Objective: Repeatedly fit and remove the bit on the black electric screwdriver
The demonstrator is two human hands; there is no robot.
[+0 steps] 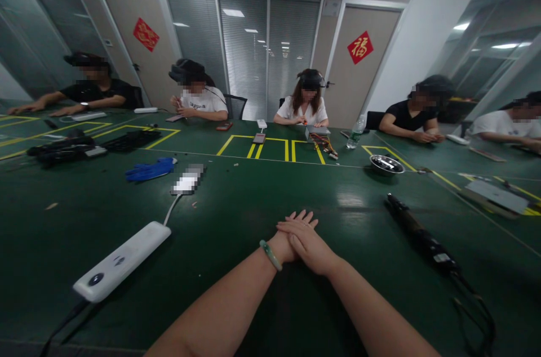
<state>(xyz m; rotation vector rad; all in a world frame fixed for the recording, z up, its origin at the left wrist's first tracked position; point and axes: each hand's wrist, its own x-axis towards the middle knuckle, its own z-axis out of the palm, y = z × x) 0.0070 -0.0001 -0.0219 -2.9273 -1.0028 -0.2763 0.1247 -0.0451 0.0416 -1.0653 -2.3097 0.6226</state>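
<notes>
My left hand (282,246) lies on the green table (236,222) straight ahead, with its fingers stretched out. A green bangle (270,255) circles my left wrist. Across the back of that hand rests my right hand (310,241), flat and with its fingers extended. It covers much of the left hand, and neither hand holds an object. Off to the right lies a black electric screwdriver (422,236) with a cord. On the left is a white power strip (122,261), and a white cable (172,209) runs from it to a phone-like device (187,181) that is blurred out.
A blue glove (151,169), a black cable bundle (63,146) and a metal bowl (386,164) lie farther out. A water bottle (355,133) stands beyond. Several people sit across the table; one works at a grey box (316,132) with coloured wires (326,147).
</notes>
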